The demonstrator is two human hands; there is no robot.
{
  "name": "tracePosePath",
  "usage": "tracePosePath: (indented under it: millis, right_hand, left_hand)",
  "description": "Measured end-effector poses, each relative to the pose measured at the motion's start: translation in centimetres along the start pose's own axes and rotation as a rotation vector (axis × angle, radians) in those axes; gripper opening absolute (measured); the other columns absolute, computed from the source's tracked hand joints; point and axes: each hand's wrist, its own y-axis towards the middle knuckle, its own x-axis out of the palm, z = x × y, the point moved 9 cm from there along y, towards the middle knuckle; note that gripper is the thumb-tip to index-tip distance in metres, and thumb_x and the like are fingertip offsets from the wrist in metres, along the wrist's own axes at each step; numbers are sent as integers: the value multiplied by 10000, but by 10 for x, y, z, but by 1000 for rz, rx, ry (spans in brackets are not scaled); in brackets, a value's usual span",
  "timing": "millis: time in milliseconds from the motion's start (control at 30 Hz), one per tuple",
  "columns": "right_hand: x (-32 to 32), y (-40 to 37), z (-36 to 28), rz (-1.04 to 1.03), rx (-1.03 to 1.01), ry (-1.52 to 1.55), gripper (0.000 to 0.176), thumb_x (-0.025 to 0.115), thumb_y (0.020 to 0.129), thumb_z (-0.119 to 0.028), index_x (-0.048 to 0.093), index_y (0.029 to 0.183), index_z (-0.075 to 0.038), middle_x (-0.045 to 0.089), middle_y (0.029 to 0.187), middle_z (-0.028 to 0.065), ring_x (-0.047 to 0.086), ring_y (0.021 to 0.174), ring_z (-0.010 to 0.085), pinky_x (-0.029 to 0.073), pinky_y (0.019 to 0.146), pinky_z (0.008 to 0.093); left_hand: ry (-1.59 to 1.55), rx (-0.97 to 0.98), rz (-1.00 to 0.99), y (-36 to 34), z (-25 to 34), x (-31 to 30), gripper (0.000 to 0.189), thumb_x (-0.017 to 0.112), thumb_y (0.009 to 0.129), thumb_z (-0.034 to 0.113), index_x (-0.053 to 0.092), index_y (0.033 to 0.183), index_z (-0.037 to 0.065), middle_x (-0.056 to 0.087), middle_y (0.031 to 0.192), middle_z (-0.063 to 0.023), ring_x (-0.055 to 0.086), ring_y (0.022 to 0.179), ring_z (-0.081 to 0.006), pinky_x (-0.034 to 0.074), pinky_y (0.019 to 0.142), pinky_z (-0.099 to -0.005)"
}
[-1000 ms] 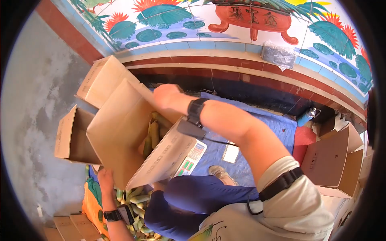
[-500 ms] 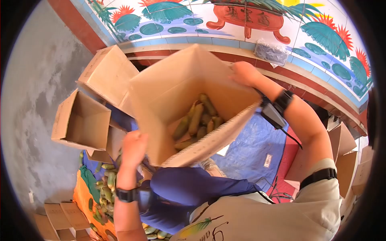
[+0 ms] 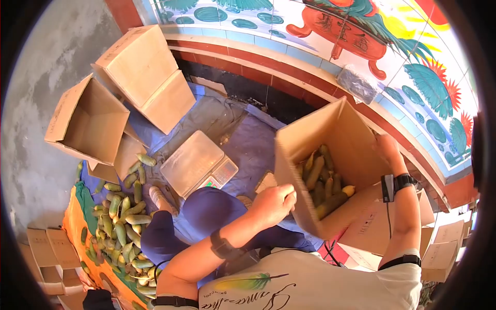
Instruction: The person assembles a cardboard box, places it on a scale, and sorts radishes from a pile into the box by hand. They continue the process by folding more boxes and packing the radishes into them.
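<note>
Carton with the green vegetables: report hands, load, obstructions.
Carton held, tilted, mouth open. Left hand at its left edge, right hand on its right. Green vegetables inside. Other cartons close by, right side.

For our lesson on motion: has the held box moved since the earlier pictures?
Yes, rightward in the view: the held box partly covered the weighing scale earlier, and is now clear of it, to its right.

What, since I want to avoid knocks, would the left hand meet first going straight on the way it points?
Most likely the near wall of the cardboard box holding the green vegetables. The left hand points at it from close by, though whether they touch is unclear.
</note>
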Motion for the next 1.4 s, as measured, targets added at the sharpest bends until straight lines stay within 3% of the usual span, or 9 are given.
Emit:
tracePosePath:
  millis: [67, 267, 400, 500, 700, 800, 867, 1100, 1400]
  right_hand:
    - [93, 12, 98, 15, 114, -78, 222, 641, 670, -217, 609, 788, -32, 605, 765, 182, 590, 773, 331, 454, 679, 423]
    - [46, 5, 74, 55, 170, 37, 160, 607, 702, -186, 606, 801, -61, 606, 828, 154, 580, 830, 323, 454, 680, 435]
    - [-16, 60, -29, 162, -26, 83, 247, 546, 751, -231, 575, 938, -72, 601, 919, 161, 561, 888, 330, 449, 734, 424]
    - [-85, 64, -152, 203, -229, 209, 268, 555, 748, -256, 574, 926, -57, 602, 917, 172, 559, 885, 344, 447, 737, 428]
    - [-112, 65, -350, 112, -502, 212, 272, 559, 751, -292, 618, 895, -69, 614, 849, 167, 583, 847, 318, 455, 762, 399]
    - [-64, 57, -415, 54, -574, 243, 241, 529, 742, -280, 623, 806, -68, 616, 811, 157, 595, 813, 306, 478, 717, 407]
    - [-6, 46, -437, 35, -569, 242, 233, 514, 746, -269, 614, 800, -65, 610, 844, 155, 590, 822, 313, 474, 734, 405]
    - [211, 1, -384, -291, -367, 26, 222, 545, 738, -220, 646, 839, -49, 621, 917, 150, 593, 894, 299, 481, 746, 398]
    - [269, -22, -361, -567, -410, -546, 264, 512, 797, -220, 633, 1016, -135, 600, 1063, 91, 578, 967, 275, 417, 805, 472]
  left_hand:
    - [62, 37, 94, -6, 12, -32, 239, 437, 852, 241, 520, 787, 27, 591, 631, -119, 587, 609, -293, 452, 582, -369]
    - [51, -90, 471, -86, -40, -154, 183, 474, 871, 162, 527, 816, -5, 595, 687, -69, 585, 664, -129, 465, 622, -260]
    - [202, -88, 959, -182, -52, -214, 149, 486, 848, 116, 559, 810, -7, 545, 653, -80, 508, 605, -125, 416, 587, -259]
    - [367, -152, 1078, -239, -62, -226, 156, 467, 856, 113, 557, 824, -11, 548, 674, -79, 491, 600, -131, 418, 590, -266]
    - [277, -172, 1258, -297, -114, -225, 196, 449, 883, 140, 547, 860, -28, 571, 736, -107, 530, 682, -170, 437, 659, -291]
    - [554, -322, 1261, -310, -120, -221, 164, 463, 851, 127, 557, 854, -8, 576, 780, -150, 557, 732, -299, 438, 686, -360]
    - [487, -241, 1307, -318, -113, -218, 151, 475, 832, 127, 561, 846, 4, 574, 798, -168, 547, 756, -342, 431, 691, -391]
    - [505, -291, 1329, -343, -120, -216, 156, 462, 828, 108, 574, 829, 0, 574, 765, -161, 547, 730, -328, 430, 679, -381]
    - [448, -292, 1335, -330, -115, -218, 241, 411, 850, 154, 583, 809, -9, 586, 768, -150, 555, 733, -316, 433, 690, -371]
